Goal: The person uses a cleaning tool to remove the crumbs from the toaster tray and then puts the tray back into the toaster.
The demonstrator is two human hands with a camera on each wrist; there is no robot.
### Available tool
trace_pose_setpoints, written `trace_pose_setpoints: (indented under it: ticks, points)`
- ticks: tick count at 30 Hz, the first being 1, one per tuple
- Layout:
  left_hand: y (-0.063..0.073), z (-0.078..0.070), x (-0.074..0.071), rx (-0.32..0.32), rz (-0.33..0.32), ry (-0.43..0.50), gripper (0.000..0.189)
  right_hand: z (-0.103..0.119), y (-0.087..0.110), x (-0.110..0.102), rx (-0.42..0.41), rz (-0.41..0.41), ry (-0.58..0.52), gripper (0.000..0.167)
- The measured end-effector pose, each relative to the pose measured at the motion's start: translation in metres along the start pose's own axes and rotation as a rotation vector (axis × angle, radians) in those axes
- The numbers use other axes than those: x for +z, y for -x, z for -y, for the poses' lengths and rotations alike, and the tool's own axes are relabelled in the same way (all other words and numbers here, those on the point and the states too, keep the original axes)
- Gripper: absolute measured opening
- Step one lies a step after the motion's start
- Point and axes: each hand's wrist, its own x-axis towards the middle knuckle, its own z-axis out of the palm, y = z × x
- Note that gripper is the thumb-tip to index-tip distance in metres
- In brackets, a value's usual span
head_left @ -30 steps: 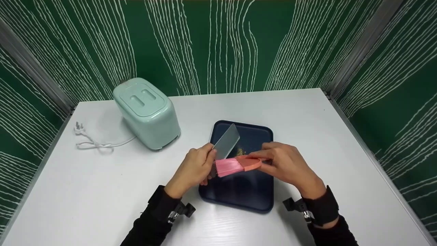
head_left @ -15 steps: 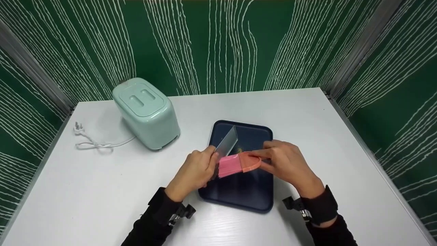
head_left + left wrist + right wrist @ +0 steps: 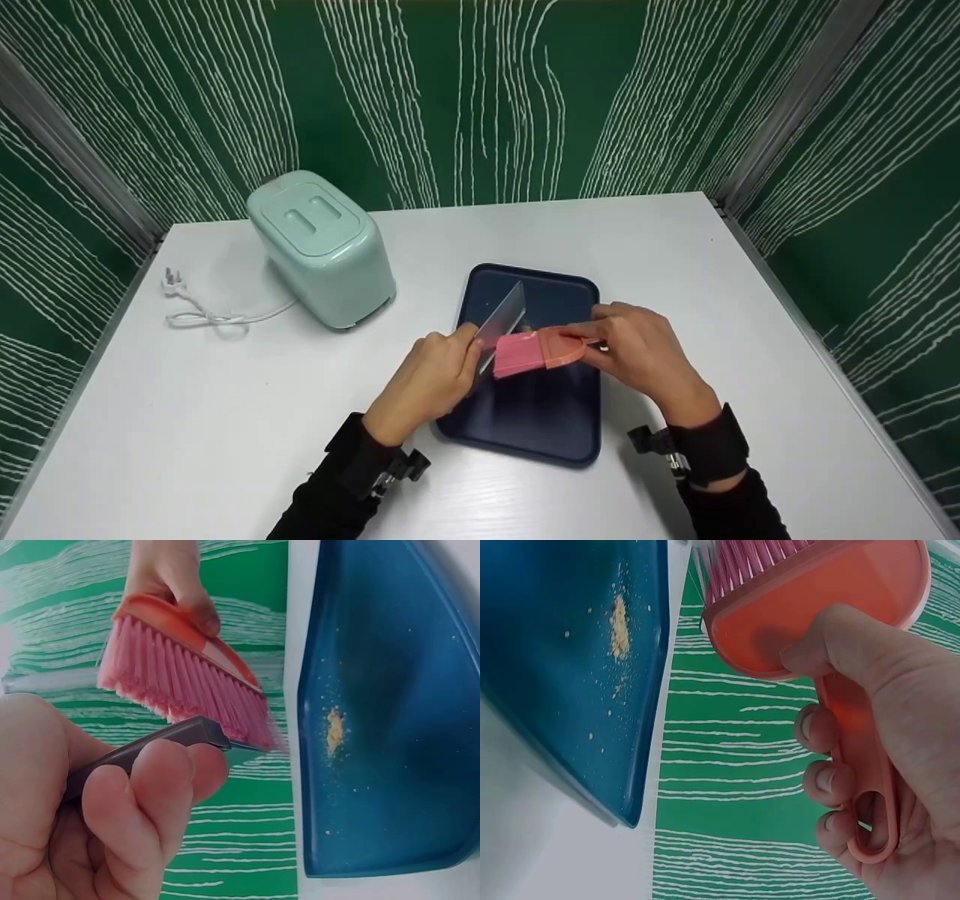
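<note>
My left hand [image 3: 431,382] grips the dark handle [image 3: 142,754] of a broad-bladed knife, a cleaver [image 3: 501,319], its grey blade raised at a slant over the left part of a dark blue tray [image 3: 540,427]. In my right hand [image 3: 645,352] is an orange hand brush [image 3: 559,347] with pink bristles [image 3: 517,355]. The right wrist view shows that hand's thumb on the brush head and its fingers curled round the handle. The bristles are close beside the blade; whether they touch is unclear. Yellowish crumbs [image 3: 334,731] lie scattered on the tray, with one small pile.
A mint-green toaster [image 3: 322,247] stands at the back left of the white table [image 3: 300,420]. Its white cord and plug [image 3: 217,318] lie to its left. Green walls [image 3: 517,97] with white lines border the table behind and on both sides.
The brush has drawn slightly right and up, so its bristles have slid away from my left fingers. The blade tip has dropped a little and turned more edge-on.
</note>
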Motion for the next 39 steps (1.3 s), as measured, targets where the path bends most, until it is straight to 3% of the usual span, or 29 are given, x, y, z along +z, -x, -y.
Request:
trace_pose_setpoints:
  ticks: [8,17,24,30,39]
  points:
    - [0.001,0.000,0.002,0.034,-0.012,-0.039,0.027,-0.012,0.002,-0.001,0.072,0.046,0.004,0.029]
    - [0.002,0.000,0.003,0.060,-0.023,-0.090,0.025,-0.028,0.009,-0.008,0.138,0.009,0.031,0.028]
    - [0.002,0.001,0.002,0.067,-0.023,-0.117,0.024,-0.027,0.010,-0.014,0.103,-0.067,0.000,0.030]
    - [0.002,0.001,0.002,0.068,-0.039,-0.146,0.025,-0.017,0.006,-0.010,0.055,-0.025,-0.034,0.031]
    - [0.002,-0.001,0.003,0.093,-0.012,-0.141,0.023,-0.020,0.005,-0.002,0.129,-0.007,0.045,0.032]
